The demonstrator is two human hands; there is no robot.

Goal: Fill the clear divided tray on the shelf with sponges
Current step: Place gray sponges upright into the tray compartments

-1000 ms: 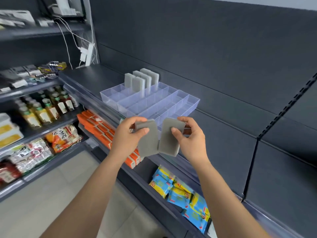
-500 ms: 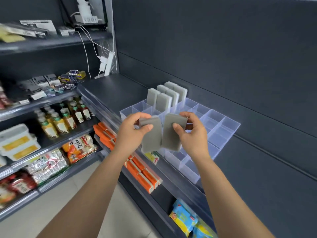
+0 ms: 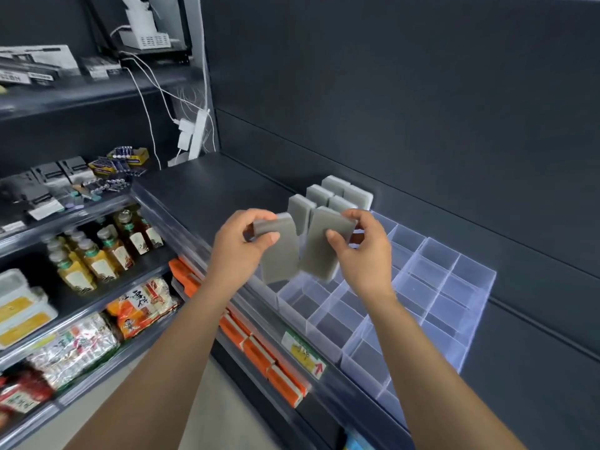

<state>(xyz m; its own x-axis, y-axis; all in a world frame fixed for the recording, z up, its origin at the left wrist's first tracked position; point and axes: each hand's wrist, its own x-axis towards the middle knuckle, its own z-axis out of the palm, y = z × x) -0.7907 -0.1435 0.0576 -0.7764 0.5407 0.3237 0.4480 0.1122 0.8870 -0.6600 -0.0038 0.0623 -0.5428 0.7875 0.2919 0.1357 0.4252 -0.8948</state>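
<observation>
The clear divided tray (image 3: 454, 287) lies on the dark shelf, running from the middle toward the lower right. Several grey sponges (image 3: 344, 193) stand upright in its far-left compartments. My left hand (image 3: 240, 251) pinches one grey sponge (image 3: 281, 254) by its top end, hanging over the tray's left part. My right hand (image 3: 363, 251) pinches a second grey sponge (image 3: 324, 248) right beside it. The two held sponges hang side by side above the tray and cover the compartments under them.
The dark shelf surface (image 3: 211, 196) stretches left of the tray. Bottles (image 3: 97, 251), snack packs (image 3: 139, 306) and orange boxes (image 3: 259, 352) fill lower shelves at left. A power strip with white cables (image 3: 194, 134) hangs in the corner. A price label (image 3: 305, 355) sits on the shelf edge.
Both hands with their sponges have come up and forward over the tray's left part. The view has swung left, so the tray now lies to the right and closer.
</observation>
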